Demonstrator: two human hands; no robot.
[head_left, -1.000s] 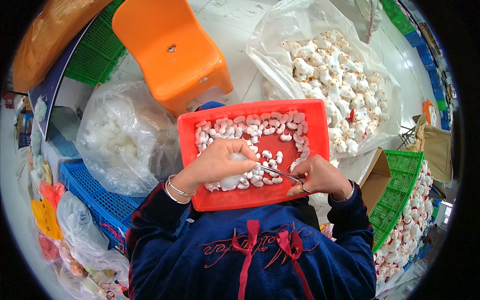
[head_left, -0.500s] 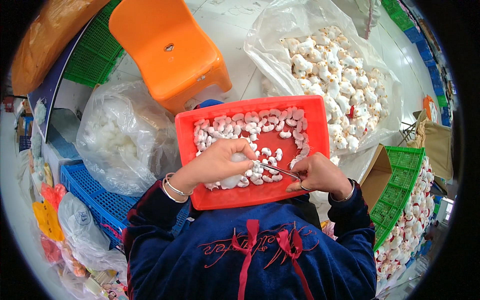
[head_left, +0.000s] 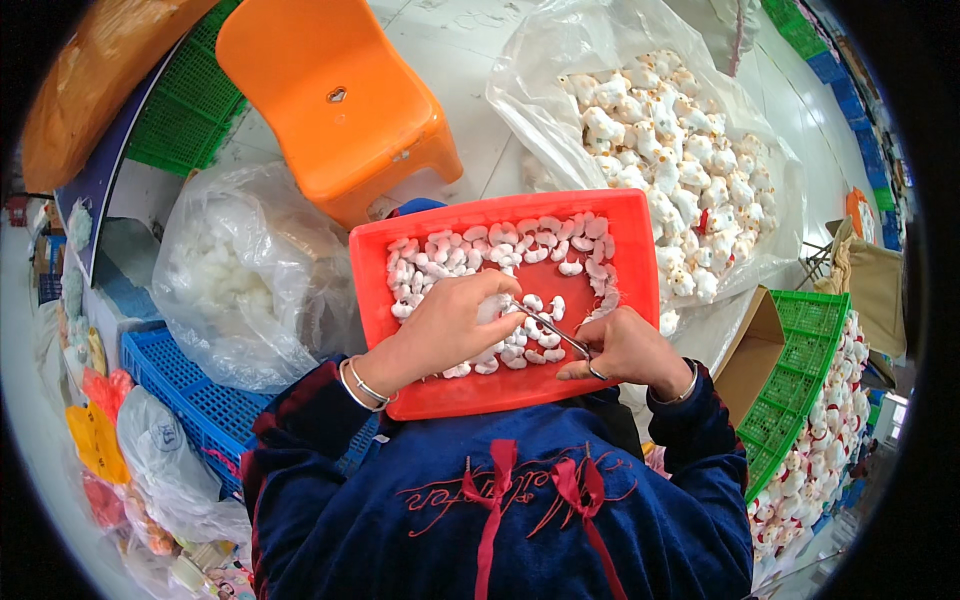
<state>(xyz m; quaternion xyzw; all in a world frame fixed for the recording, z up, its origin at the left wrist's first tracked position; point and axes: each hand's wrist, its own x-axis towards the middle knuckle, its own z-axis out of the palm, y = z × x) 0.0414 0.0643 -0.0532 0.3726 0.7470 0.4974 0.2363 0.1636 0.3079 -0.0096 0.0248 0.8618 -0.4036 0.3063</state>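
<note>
A red plastic tray (head_left: pixel 490 395) lies in front of me, holding many small white curved plush pieces (head_left: pixel 437 250). Over its middle, my left hand (head_left: pixel 435 325) is closed, pinching a soft white piece (head_left: pixel 491 308) between thumb and fingers. My right hand (head_left: pixel 637 350), at the tray's right side, grips scissor-handled metal forceps (head_left: pixel 556 331), with a finger through a loop. The forceps slant up and left, their tips at the white piece by my left fingertips. My left hand partly hides the piece, so its full shape cannot be made out.
An orange chair (head_left: pixel 330 110) stands beyond the tray. Behind on the right, a clear bag (head_left: pixel 540 110) holds white plush toys (head_left: pixel 690 170). At left are a bag of white stuffing (head_left: pixel 225 275) and a blue crate (head_left: pixel 190 390); at right, a cardboard box (head_left: pixel 752 350) and green crate (head_left: pixel 795 370).
The forceps tips have moved up and now point more steeply at my left fingers. My left hand has turned slightly, and the white fluff below it no longer shows.
</note>
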